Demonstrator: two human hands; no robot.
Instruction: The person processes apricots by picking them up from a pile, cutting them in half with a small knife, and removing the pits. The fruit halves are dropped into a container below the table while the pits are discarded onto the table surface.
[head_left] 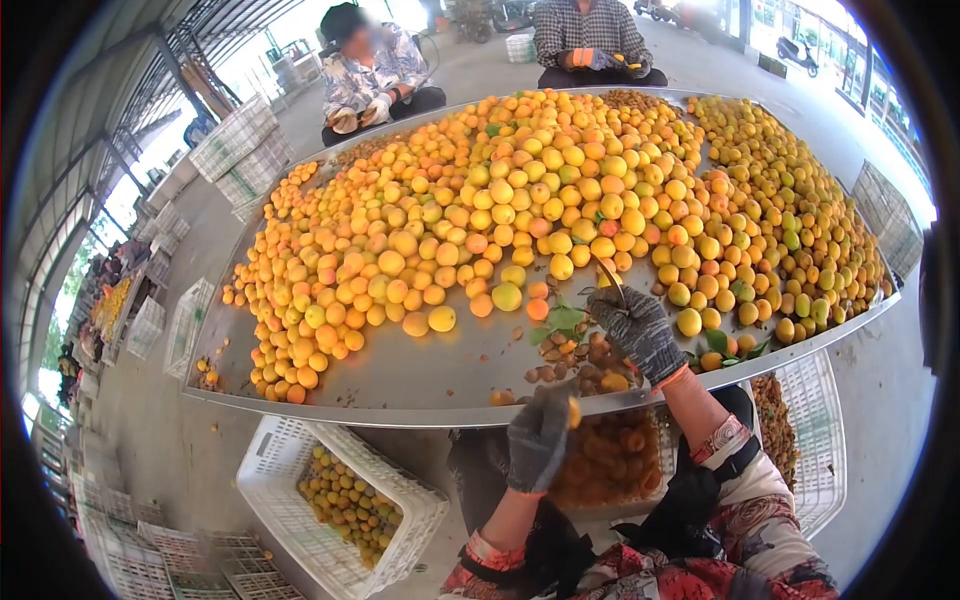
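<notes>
My left hand (538,440), in a grey glove, is closed just past the near edge of the metal table (420,375). A small orange apricot piece (574,412) shows at its fingertips; the hand is slightly blurred. Over the table, my right hand (640,328), gloved in grey with an orange cuff, grips a knife (610,277) whose thin curved blade points up and away. Brown apricot pits (580,360) lie in a small pile below the right hand, with green leaves (563,320) beside them. Whole apricots (480,220) are heaped across the table behind.
Below the table edge, a crate of opened apricots (610,465) sits between my legs. A white crate (270,450) with greenish-yellow apricots stands at left, another crate (815,400) with brown pits at right. Two people (370,75) sit across the table, their hands at its far edge.
</notes>
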